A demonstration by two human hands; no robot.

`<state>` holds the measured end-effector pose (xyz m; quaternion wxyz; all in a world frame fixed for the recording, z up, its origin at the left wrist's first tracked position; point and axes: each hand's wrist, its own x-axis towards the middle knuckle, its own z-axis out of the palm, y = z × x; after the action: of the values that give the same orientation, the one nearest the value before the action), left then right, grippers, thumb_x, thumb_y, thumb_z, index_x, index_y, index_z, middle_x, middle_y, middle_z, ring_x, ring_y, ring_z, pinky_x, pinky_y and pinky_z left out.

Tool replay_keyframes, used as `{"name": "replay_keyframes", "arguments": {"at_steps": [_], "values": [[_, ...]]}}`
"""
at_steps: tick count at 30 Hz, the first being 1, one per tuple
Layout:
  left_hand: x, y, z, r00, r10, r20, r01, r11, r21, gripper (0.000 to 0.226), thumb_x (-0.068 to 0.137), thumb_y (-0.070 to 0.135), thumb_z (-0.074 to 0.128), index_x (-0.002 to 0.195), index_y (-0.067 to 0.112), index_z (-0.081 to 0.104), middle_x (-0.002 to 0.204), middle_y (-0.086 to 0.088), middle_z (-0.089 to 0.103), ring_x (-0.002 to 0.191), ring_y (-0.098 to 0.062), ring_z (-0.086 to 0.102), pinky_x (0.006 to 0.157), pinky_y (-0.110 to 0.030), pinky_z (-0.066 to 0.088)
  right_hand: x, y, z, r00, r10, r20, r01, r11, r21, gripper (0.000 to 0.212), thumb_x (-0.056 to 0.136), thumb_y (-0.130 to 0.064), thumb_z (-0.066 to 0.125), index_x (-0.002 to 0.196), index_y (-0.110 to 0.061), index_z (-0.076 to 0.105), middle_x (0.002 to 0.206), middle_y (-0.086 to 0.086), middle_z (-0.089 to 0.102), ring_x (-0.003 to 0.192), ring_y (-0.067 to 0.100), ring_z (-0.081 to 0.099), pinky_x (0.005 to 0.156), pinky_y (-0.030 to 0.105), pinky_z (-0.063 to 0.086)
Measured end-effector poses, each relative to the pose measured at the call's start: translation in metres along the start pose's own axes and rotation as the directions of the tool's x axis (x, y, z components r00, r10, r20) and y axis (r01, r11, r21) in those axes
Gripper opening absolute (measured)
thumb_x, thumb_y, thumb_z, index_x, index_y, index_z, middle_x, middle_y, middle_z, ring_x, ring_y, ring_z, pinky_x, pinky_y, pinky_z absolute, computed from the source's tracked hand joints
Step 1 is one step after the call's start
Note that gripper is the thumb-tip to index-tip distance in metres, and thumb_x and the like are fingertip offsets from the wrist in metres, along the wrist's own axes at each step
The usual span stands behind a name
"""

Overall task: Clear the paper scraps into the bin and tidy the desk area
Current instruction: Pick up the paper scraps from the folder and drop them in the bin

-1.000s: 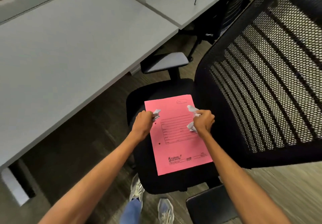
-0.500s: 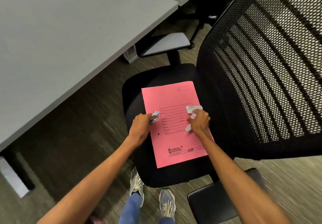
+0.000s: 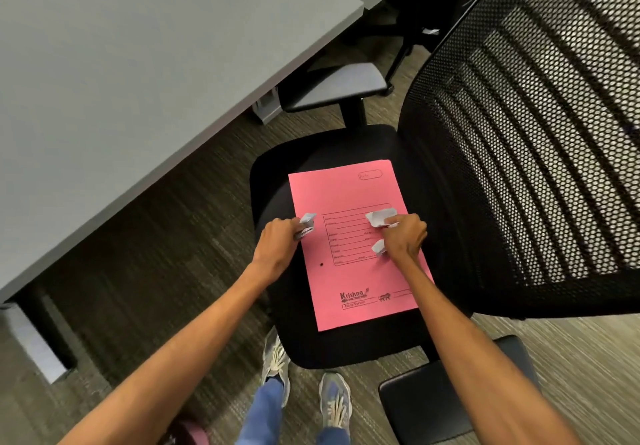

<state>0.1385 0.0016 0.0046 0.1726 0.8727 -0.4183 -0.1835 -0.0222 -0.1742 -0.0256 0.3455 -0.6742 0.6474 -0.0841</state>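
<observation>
A pink file folder (image 3: 349, 278) lies flat on the black seat of an office chair (image 3: 298, 181). My left hand (image 3: 277, 244) rests at the folder's left edge, closed around crumpled white paper scraps (image 3: 306, 225). My right hand (image 3: 403, 237) is over the folder's middle right, its fingers pressing on a larger white scrap (image 3: 377, 218), with another small scrap (image 3: 378, 246) showing under the palm. No bin is in view.
A grey desk (image 3: 138, 64) fills the upper left, its edge just left of the chair. The chair's mesh backrest (image 3: 536, 133) rises on the right, with armrests (image 3: 339, 88) behind and in front. My shoes stand on the carpet below the seat.
The view has dipped and closed in on the chair. Both hands came down with their scraps onto the folder; the right hand's forefinger now presses a scrap flat.
</observation>
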Motion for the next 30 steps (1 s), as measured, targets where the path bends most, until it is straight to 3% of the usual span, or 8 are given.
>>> {"name": "replay_keyframes", "arguments": {"at_steps": [6, 8, 12, 16, 19, 22, 26, 30], "values": [[-0.015, 0.003, -0.023, 0.998, -0.065, -0.005, 0.065, 0.998, -0.013, 0.016, 0.093, 0.016, 0.061, 0.102, 0.008, 0.071, 0.089, -0.013, 0.074, 0.083, -0.031, 0.07, 0.072, -0.042, 0.056, -0.017, -0.039, -0.02, 0.999, -0.042, 0.008, 0.041, 0.998, 0.047, 0.034, 0.077, 0.007, 0.068, 0.109, -0.003, 0.074, 0.111, 0.018, 0.071, 0.103, 0.035, 0.068, 0.078, 0.022, 0.044], [-0.025, 0.002, -0.036, 0.995, -0.094, -0.042, 0.093, 0.995, -0.017, 0.017, 0.092, 0.017, 0.061, 0.1, 0.007, 0.072, 0.087, -0.016, 0.073, 0.083, -0.034, 0.069, 0.069, -0.041, 0.052, -0.03, -0.058, -0.025, 0.997, -0.077, 0.028, 0.075, 0.996, 0.056, 0.034, 0.076, 0.006, 0.07, 0.109, -0.002, 0.074, 0.11, 0.018, 0.072, 0.103, 0.034, 0.067, 0.077, 0.022, 0.044], [-0.065, -0.011, -0.067, 0.975, -0.175, -0.136, 0.17, 0.984, -0.05, 0.015, 0.09, 0.016, 0.063, 0.095, 0.007, 0.075, 0.084, -0.018, 0.073, 0.081, -0.038, 0.068, 0.061, -0.034, 0.04, -0.072, -0.096, -0.022, 0.979, -0.164, 0.117, 0.159, 0.986, 0.057, 0.033, 0.074, 0.006, 0.074, 0.106, -0.002, 0.075, 0.105, 0.017, 0.074, 0.095, 0.03, 0.07, 0.06, 0.011, 0.044], [-0.123, -0.041, -0.1, 0.93, -0.317, -0.188, 0.3, 0.947, -0.112, 0.014, 0.088, 0.012, 0.062, 0.088, 0.011, 0.076, 0.077, -0.013, 0.072, 0.076, -0.034, 0.069, 0.06, -0.032, 0.038, -0.133, -0.132, -0.004, 0.945, -0.237, 0.228, 0.235, 0.971, 0.034, 0.03, 0.074, 0.002, 0.069, 0.101, -0.009, 0.078, 0.104, 0.019, 0.074, 0.1, 0.034, 0.068, 0.085, 0.029, 0.052], [-0.173, -0.073, -0.12, 0.88, -0.421, -0.222, 0.388, 0.905, -0.177, 0.016, 0.09, 0.011, 0.062, 0.097, 0.012, 0.077, 0.084, -0.011, 0.074, 0.081, -0.028, 0.07, 0.063, -0.031, 0.041, -0.193, -0.155, 0.02, 0.898, -0.307, 0.315, 0.312, 0.95, 0.035, 0.03, 0.074, 0.0, 0.065, 0.098, -0.013, 0.079, 0.102, 0.019, 0.073, 0.101, 0.036, 0.067, 0.088, 0.03, 0.051], [-0.226, -0.111, -0.135, 0.832, -0.5, -0.24, 0.468, 0.865, -0.18, 0.022, 0.093, 0.013, 0.058, 0.104, 0.013, 0.076, 0.094, -0.013, 0.074, 0.09, -0.031, 0.068, 0.076, -0.039, 0.051, -0.262, -0.172, 0.052, 0.835, -0.387, 0.392, 0.405, 0.913, 0.039, 0.03, 0.075, -0.001, 0.066, 0.099, -0.014, 0.078, 0.104, 0.018, 0.073, 0.102, 0.034, 0.067, 0.09, 0.03, 0.051], [-0.304, -0.156, -0.141, 0.769, -0.592, -0.242, 0.553, 0.805, -0.214, 0.023, 0.092, 0.013, 0.056, 0.105, 0.012, 0.075, 0.096, -0.017, 0.074, 0.094, -0.036, 0.067, 0.083, -0.047, 0.05, -0.355, -0.176, 0.1, 0.734, -0.445, 0.513, 0.499, 0.866, 0.037, 0.028, 0.077, -0.001, 0.067, 0.101, -0.011, 0.078, 0.105, 0.016, 0.073, 0.103, 0.032, 0.068, 0.091, 0.034, 0.054], [-0.399, -0.201, -0.126, 0.646, -0.73, -0.221, 0.667, 0.681, -0.301, 0.024, 0.093, 0.013, 0.059, 0.111, 0.014, 0.074, 0.101, -0.018, 0.073, 0.099, -0.039, 0.065, 0.084, -0.046, 0.051, -0.455, -0.156, 0.153, 0.632, -0.46, 0.623, 0.578, 0.816, 0.017, 0.028, 0.077, -0.001, 0.065, 0.098, -0.012, 0.079, 0.103, 0.017, 0.074, 0.101, 0.033, 0.069, 0.091, 0.036, 0.054]]}}
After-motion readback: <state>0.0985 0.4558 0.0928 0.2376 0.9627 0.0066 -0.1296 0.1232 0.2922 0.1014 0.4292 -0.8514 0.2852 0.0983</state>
